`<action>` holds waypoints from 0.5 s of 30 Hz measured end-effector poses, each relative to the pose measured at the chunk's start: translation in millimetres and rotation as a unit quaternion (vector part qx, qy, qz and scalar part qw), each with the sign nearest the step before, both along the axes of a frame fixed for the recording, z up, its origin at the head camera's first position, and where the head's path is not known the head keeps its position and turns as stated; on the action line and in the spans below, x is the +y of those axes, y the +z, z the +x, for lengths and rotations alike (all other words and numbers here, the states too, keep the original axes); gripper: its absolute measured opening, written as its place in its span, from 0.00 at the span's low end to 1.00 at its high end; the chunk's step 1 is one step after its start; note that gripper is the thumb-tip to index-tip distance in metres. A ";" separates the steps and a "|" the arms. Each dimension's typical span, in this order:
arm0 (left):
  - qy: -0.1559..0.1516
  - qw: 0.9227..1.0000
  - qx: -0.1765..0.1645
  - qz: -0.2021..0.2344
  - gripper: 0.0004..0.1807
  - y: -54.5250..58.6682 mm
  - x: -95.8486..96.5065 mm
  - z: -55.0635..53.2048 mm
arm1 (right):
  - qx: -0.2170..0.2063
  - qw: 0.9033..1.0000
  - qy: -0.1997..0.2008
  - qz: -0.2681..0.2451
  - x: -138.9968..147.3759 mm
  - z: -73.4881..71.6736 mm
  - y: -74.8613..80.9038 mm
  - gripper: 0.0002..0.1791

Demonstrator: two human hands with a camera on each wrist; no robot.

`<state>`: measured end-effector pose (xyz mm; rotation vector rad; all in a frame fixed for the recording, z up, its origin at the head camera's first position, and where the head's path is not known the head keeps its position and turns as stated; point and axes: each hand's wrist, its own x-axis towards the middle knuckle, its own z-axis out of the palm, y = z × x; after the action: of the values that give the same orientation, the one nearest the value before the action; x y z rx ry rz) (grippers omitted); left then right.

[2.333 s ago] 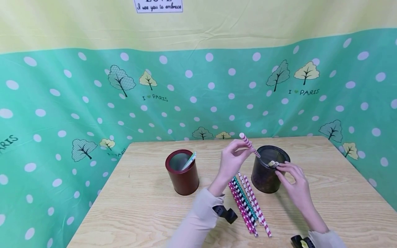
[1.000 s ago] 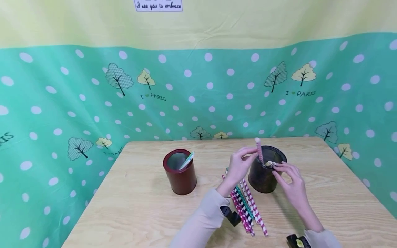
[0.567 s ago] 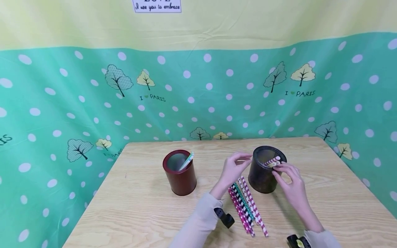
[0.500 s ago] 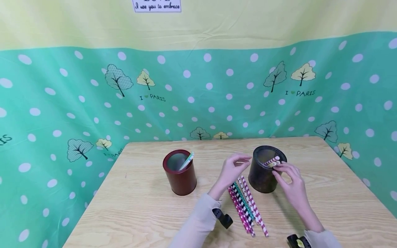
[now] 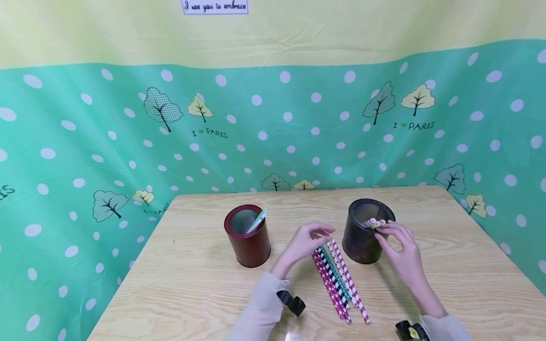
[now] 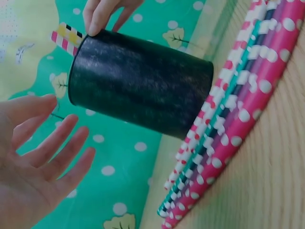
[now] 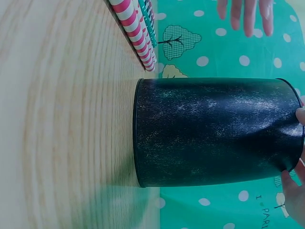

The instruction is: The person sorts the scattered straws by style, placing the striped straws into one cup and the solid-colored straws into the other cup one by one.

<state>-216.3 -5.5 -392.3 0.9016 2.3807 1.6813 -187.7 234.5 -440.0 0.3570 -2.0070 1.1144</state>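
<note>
A black canister [image 5: 360, 246] stands upright on the wooden table. My right hand [image 5: 403, 251] grips its near right rim, thumb against the outer wall and fingers at the edge. Paper straws [image 5: 370, 221] lean inside it, their ends showing near that rim; in the left wrist view, pink-striped and yellow ends [image 6: 66, 40] stick out. To the canister's left, my left hand [image 5: 304, 242] hovers empty, fingers loosely bent, over the far end of a row of paper straws [image 5: 351, 285]. These lie side by side: magenta dotted, black-and-white, teal, white dotted and pink striped.
A dark red canister [image 5: 251, 246] with light green and white straws [image 5: 257, 221] leaning in it stands to the left on the table [image 5: 192, 284]. A green polka-dot curtain [image 5: 239, 118] hangs behind the table's far edge.
My left hand brought a pink-striped straw into the black canister and let it go, then drew back left and down toward the row. My right hand stayed at the rim.
</note>
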 end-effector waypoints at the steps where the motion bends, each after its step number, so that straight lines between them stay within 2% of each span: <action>1: -0.001 1.000 0.001 -0.006 0.12 -1.0 -1.3 0.2 | -0.006 1.000 -0.005 0.006 -0.8 1.6 2.4 0.10; 5: -0.025 0.999 0.004 -0.036 0.12 -4.0 -7.9 1.4 | -0.008 1.000 -0.017 0.014 -1.1 1.1 3.0 0.14; 9: -0.061 0.995 0.005 -0.074 0.13 -7.4 -15.3 0.4 | -0.003 1.000 -0.017 0.013 -0.7 0.1 2.7 0.15; 15: -0.086 0.986 0.002 -0.140 0.13 -41.8 -19.5 -16.7 | 0.002 1.000 -0.013 0.018 -2.8 2.7 7.9 0.14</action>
<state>-233.0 -25.0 -434.1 1.0247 2.3824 1.2475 -185.0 231.7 -432.1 0.3489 -2.0247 1.0624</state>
